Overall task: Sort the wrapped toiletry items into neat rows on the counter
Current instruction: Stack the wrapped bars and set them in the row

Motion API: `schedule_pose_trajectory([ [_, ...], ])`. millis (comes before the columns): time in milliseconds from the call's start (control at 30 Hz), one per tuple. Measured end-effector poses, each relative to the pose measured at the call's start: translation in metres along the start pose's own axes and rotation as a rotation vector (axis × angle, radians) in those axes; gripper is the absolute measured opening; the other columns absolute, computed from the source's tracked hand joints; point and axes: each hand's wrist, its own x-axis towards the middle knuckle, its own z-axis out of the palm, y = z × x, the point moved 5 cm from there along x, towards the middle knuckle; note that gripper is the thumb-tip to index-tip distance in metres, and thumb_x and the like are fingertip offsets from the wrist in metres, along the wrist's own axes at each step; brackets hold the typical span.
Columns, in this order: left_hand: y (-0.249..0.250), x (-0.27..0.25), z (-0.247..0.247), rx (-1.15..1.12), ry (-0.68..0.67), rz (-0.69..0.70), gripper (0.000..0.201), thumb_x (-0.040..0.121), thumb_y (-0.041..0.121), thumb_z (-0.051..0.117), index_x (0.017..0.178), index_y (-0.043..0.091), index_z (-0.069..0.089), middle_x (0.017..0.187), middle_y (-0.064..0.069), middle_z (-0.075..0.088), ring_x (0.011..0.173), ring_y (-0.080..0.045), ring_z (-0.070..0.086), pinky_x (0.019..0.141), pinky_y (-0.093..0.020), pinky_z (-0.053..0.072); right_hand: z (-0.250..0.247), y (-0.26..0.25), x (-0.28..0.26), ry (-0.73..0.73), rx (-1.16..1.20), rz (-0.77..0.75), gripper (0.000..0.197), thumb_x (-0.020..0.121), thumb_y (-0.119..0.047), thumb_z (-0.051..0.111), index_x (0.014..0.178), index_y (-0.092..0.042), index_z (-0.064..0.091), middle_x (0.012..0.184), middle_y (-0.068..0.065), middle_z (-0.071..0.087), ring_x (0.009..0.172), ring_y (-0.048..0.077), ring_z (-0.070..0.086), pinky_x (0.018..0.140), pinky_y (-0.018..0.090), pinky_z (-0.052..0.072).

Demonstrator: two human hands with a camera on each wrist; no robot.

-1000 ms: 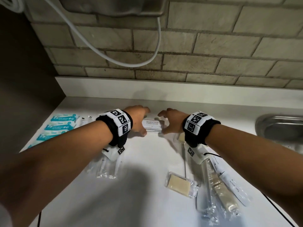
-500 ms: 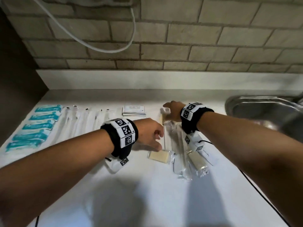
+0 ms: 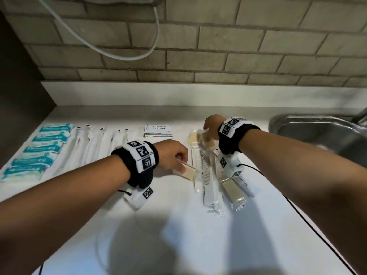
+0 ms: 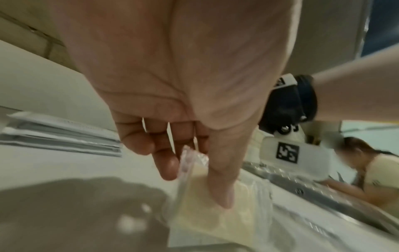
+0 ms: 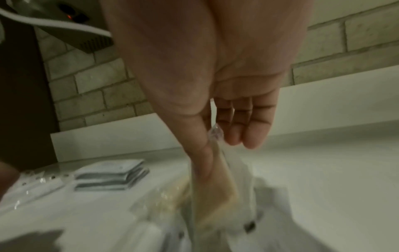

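Observation:
My left hand pinches a clear-wrapped pale soap bar by its wrapper edge, just above the white counter. The left wrist view shows thumb and fingers of that hand closed on the soap's wrapper. Farther back, my right hand pinches a second wrapped soap; the right wrist view shows this hand with the bar hanging from its fingers. A third soap lies beside it.
Teal packets lie in a column at the left, then a row of long white wrapped items and a stack of shampoo sachets. Wrapped combs and a beige wrapped item lie under my right wrist. A steel sink is at the right.
Both hands left the shampoo stack. The left hand came down on the near soap and lifted it off the counter. The right hand took hold of a soap at the back.

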Motion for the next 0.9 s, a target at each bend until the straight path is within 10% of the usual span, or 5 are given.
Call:
schedule_pose_trajectory([
  [133,-0.011,0.002,-0.027,-0.161,0.099,-0.017,0.014,0.081,0.031,0.074,0.090,0.026,0.065,0.087,0.008,0.066,0.080,-0.013,0.063,0.071,-0.026,0.048,-0.054,-0.020,-0.057,-0.020,0.068,-0.060,0.043,0.090,-0.023,0.065,0.129,-0.007,0.060,0.129,0.009,0.060,0.119,0.029,0.058,0.091,0.035,0.050],
  [233,-0.022,0.005,-0.039,-0.334,0.175,-0.049,0.018,0.080,0.026,0.077,0.091,0.018,0.065,0.082,0.001,0.067,0.071,-0.015,0.063,0.073,-0.030,0.051,-0.065,-0.023,-0.058,0.003,0.408,-0.068,0.039,0.087,-0.010,0.066,0.123,0.002,0.056,0.096,0.015,0.065,0.089,0.031,0.063,0.068,0.034,0.054],
  [333,-0.031,0.007,-0.036,-0.376,0.156,-0.067,0.018,0.080,0.028,0.077,0.090,0.020,0.064,0.079,0.004,0.067,0.070,-0.012,0.061,0.074,-0.031,0.048,-0.048,-0.032,-0.049,-0.095,0.649,-0.068,0.051,0.079,-0.003,0.075,0.122,-0.010,0.048,0.077,0.011,0.061,0.073,0.027,0.060,0.077,0.042,0.057],
  [633,-0.012,0.014,0.005,-0.439,0.005,-0.038,0.014,0.084,0.025,0.074,0.089,0.019,0.062,0.074,0.006,0.067,0.069,-0.015,0.064,0.074,-0.030,0.051,-0.017,-0.037,-0.032,-0.066,0.158,-0.039,0.076,0.065,-0.052,0.075,0.132,-0.023,0.050,0.132,0.007,0.045,0.113,0.037,0.058,0.099,0.048,0.047],
  [900,-0.018,0.017,-0.014,-0.312,0.098,-0.031,0.012,0.082,0.028,0.075,0.085,0.024,0.064,0.087,0.007,0.065,0.080,-0.010,0.059,0.079,-0.028,0.048,-0.006,-0.036,-0.024,-0.129,0.168,-0.113,0.089,0.077,-0.047,0.072,0.150,-0.020,0.028,0.154,0.002,0.037,0.140,0.026,0.038,0.115,0.039,0.032],
])
